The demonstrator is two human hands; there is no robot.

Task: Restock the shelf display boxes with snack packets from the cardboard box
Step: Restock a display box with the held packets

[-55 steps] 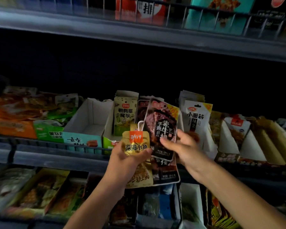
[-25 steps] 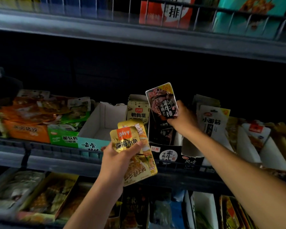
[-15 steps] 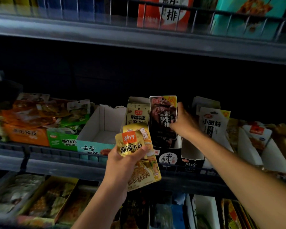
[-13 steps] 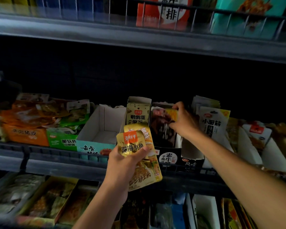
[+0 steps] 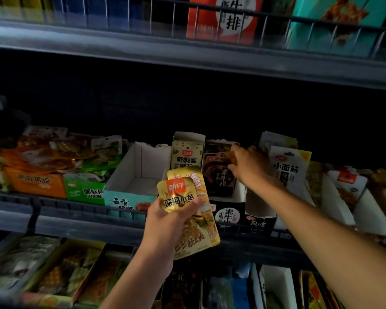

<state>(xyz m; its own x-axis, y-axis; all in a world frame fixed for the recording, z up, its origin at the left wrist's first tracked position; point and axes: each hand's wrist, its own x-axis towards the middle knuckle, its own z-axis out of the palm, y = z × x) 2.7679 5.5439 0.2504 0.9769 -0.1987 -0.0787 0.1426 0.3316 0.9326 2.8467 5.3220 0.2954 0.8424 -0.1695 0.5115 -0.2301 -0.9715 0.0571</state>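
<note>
The right hand (image 5: 247,168) reaches into the black display box (image 5: 228,214) on the middle shelf (image 5: 54,221), its fingers curled over the top edge of a dark snack packet (image 5: 220,175) that stands upright inside the box; whether they pinch the packet or merely press on it cannot be told. The left hand (image 5: 169,221), lower and nearer the camera, pinches a fan of gold packets (image 5: 187,210) between thumb and fingers, the small front one overlapping the larger ones behind. Left of the black box stands a beige packet box (image 5: 187,152), then a white-walled box with a teal front (image 5: 138,172), its floor bare. Farther left lie a green box (image 5: 85,192) and an orange box (image 5: 36,184), both piled with packets. Right of the right hand stands a white packet (image 5: 288,168). An upper shelf (image 5: 143,52) carries an orange carton (image 5: 221,18).
</note>
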